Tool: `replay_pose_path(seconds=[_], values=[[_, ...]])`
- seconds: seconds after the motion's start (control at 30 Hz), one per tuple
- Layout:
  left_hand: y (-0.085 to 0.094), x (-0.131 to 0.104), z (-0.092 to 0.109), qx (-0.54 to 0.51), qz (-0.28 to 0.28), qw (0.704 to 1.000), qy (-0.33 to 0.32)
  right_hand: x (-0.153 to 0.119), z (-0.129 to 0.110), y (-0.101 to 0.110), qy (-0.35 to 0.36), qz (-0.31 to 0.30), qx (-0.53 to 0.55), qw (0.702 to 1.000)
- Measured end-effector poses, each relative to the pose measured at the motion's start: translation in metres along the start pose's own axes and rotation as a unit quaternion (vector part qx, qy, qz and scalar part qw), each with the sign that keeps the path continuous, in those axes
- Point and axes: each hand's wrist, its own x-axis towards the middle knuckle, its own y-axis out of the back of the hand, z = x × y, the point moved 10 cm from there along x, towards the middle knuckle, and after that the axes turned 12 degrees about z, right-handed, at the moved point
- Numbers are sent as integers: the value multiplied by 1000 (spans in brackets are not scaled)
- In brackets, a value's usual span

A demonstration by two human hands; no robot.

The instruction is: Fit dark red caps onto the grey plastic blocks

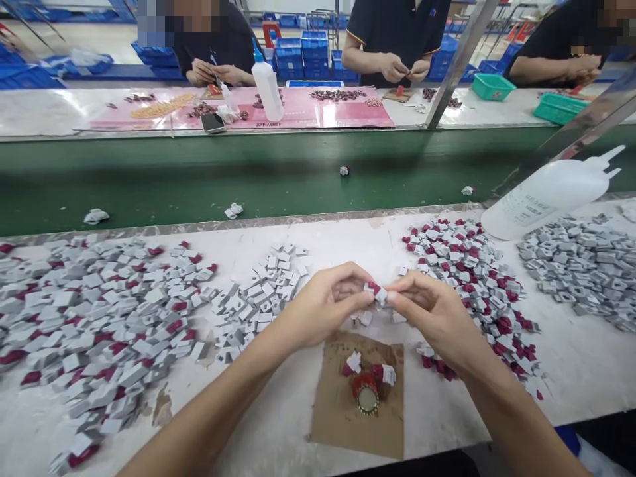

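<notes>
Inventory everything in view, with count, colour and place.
Held piece: one, grey and maroon, between both hands
Loose-piece heaps: four, grey, two mixed with maroon, near table
Cardboard: one, brown, below the hands
Toothed-rim item: one, red, on cardboard
Assembled-looking pieces: two, white and maroon, on cardboard
Near bottle: at least one, whitish, right
Strip: one, green, between tables
Scraps: several, whitish, on strip
Pink sheet: one, far table
Far bottle: one, white, on sheet
Trays: two, green, far right
Crates: many, blue, background
People: three, dark tops, opposite
Left hand: one, bare, centre
Right hand: one, bare, right of centre
</notes>
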Motion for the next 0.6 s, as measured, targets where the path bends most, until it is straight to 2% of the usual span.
replay_pose_path(seconds=[0.1, 0.17, 0.23, 0.33, 0.4, 0.47, 0.53, 0.6], values=[[20, 37, -1, 71, 6, 997, -26, 46, 1, -10, 28, -17, -121, 992], [51, 70, -2, 123, 74, 989, -32, 93, -2, -17, 45, -4, -172, 984], [91, 103, -3, 164, 183, 969, -28, 149, -10, -26, 71, 37, -214, 974], [132, 148, -9, 191, 268, 944, -11, 230, -25, -64, 118, 53, -269, 955], [146, 173, -15, 203, 290, 935, 1, 273, -32, -95, 140, 40, -294, 945], [151, 192, -21, 213, 296, 931, 10, 304, -33, -121, 143, 27, -312, 939], [151, 204, -26, 223, 292, 930, 17, 323, -29, -135, 132, 18, -322, 937], [149, 213, -27, 228, 288, 930, 18, 331, -23, -136, 117, 18, -324, 939]])
